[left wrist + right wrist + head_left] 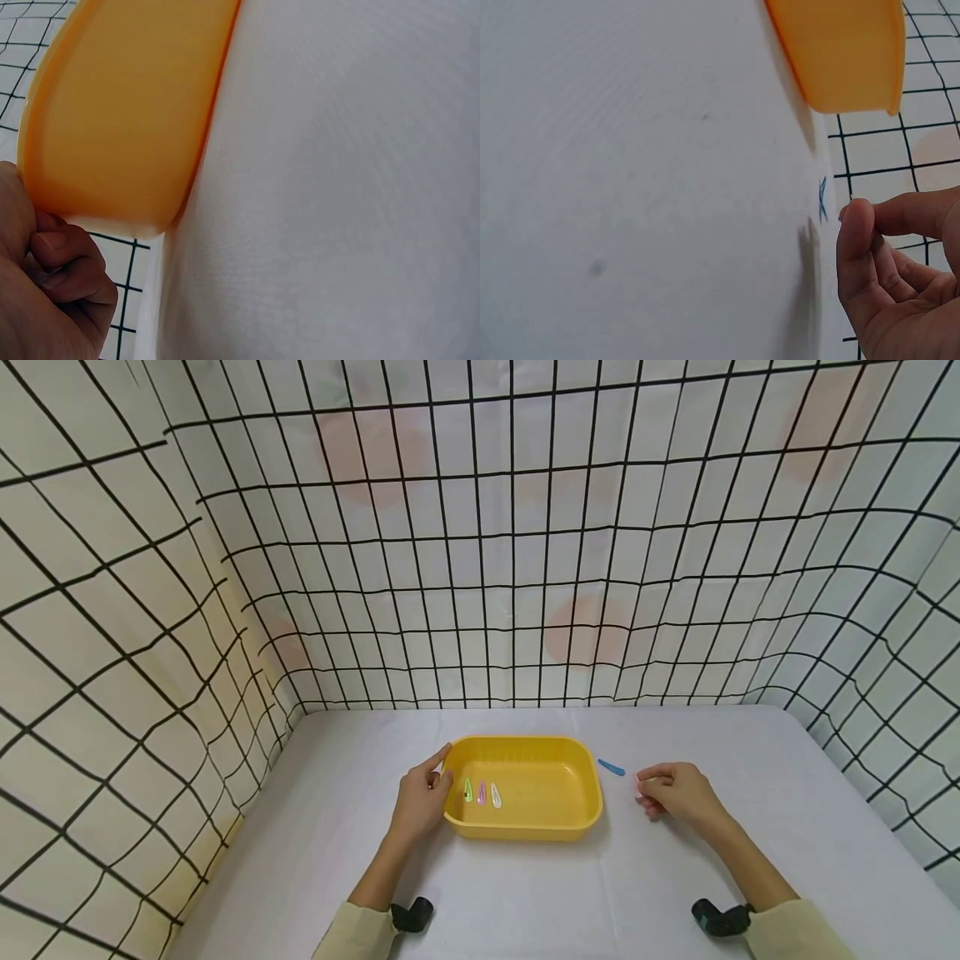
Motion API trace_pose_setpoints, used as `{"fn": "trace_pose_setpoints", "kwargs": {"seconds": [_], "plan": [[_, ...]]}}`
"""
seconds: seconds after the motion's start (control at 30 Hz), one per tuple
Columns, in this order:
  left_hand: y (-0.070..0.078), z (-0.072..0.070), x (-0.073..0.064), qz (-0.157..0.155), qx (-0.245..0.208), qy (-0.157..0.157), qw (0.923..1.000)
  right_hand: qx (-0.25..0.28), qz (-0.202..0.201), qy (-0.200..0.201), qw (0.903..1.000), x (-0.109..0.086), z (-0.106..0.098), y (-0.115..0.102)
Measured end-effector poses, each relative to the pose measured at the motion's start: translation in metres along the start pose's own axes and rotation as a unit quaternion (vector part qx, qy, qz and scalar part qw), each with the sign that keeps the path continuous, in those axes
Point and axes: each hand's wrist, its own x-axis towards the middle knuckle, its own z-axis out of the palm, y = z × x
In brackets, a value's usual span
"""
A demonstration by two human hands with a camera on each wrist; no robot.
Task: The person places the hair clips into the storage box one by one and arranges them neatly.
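My left hand [422,797] grips the left end of a yellow plastic tray [525,833], its fingers curled at the rim in the left wrist view. Inside the tray, toward its left side, lie a green hair clip [468,790], a pink-purple hair clip [482,792] and a white hair clip [496,795], side by side. A blue hair clip [611,767] rests on the table just right of the tray. Farther right, my right hand [678,792] pinches a small pink hair clip [638,785] between thumb and forefinger; the fingers hide most of it.
A white cloth covers the table [525,893]. Black wire grid panels [480,585] with white sheeting behind stand along the back and both sides. A dark wrist device [412,915] sits at the left cuff, another dark device [722,918] at the right.
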Motion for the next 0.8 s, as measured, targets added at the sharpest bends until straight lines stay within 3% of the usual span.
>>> {"fn": "trace_pose_setpoints", "kwargs": {"seconds": [0.8], "plan": [[0.001,-0.001,0.000,-0.002,0.000,-0.001,1.0000,0.035,-0.060,-0.022,0.9973,-0.006,0.005,-0.059]]}}
